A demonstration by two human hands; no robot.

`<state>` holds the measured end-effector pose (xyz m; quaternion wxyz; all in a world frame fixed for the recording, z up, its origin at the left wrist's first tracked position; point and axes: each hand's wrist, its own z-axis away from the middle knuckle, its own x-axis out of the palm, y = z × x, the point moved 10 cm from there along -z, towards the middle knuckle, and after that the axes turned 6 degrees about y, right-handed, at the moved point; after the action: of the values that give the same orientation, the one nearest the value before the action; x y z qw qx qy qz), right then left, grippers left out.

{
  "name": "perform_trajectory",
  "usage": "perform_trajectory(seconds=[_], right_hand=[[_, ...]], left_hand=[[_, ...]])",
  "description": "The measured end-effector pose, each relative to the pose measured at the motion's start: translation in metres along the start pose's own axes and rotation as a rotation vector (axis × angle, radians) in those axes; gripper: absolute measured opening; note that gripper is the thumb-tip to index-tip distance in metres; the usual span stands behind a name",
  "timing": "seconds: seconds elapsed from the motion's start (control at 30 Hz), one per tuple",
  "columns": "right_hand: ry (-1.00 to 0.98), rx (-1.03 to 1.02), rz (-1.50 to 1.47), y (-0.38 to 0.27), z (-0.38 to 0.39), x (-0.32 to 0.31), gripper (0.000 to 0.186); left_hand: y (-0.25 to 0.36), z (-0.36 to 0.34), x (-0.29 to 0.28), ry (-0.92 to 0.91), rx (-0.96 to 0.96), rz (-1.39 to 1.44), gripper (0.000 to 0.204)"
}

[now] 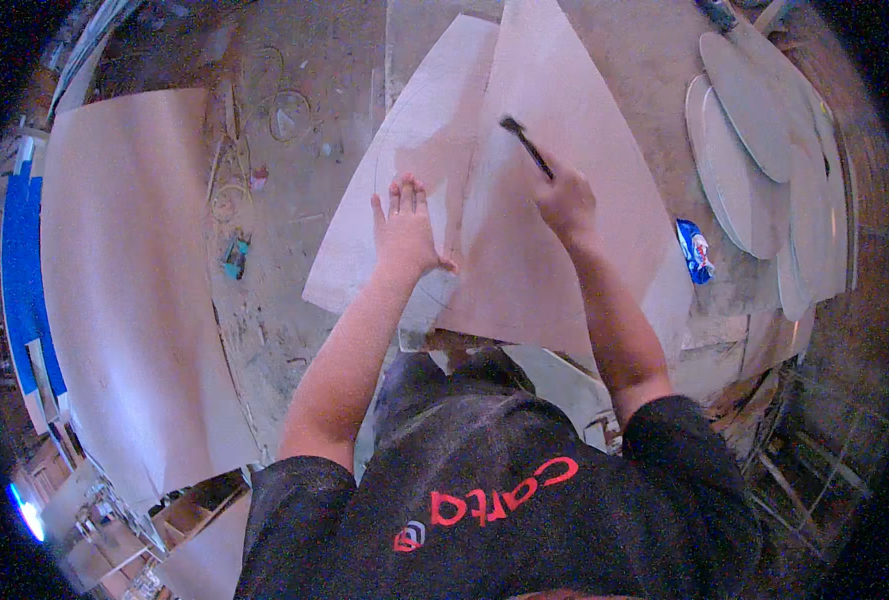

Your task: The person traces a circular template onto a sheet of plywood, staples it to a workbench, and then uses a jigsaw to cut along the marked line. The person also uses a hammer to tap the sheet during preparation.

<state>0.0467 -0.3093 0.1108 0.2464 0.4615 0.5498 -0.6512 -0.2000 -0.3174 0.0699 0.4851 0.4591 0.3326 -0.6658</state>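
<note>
Two pale, thin sheets lie side by side on the work surface before me, a left sheet [434, 80] and a right sheet [554, 90], meeting along a seam that runs away from me. A faint curved line shows on the left one. My left hand [407, 228] rests on the left sheet, palm down with fingers spread, close to the seam. My right hand [569, 200] is closed round a slim dark tool with a wider black end [529, 147], held over the right sheet. Whether it is a brush or a small hammer, I cannot tell.
A large curved tan panel [134, 280] stretches along the left. Several rounded flat pieces [744, 120] overlap at the right. A blue and white packet [695, 252] sits beside the right sheet. Scraps and a small teal object [235, 257] lie on the worn work surface [294, 200].
</note>
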Motion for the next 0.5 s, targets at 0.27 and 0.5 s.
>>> perform_trajectory(seconds=[0.27, 0.5], right_hand=[[0.495, 0.225, -0.005, 0.16, 0.147, -0.115, 0.042], [0.851, 0.642, 0.076, 0.317, 0.196, -0.185, 0.047]], left_hand=[[0.007, -0.006, 0.011, -0.003, -0.006, -0.004, 0.158], [0.003, -0.005, 0.011, -0.036, -0.017, -0.114, 0.156]])
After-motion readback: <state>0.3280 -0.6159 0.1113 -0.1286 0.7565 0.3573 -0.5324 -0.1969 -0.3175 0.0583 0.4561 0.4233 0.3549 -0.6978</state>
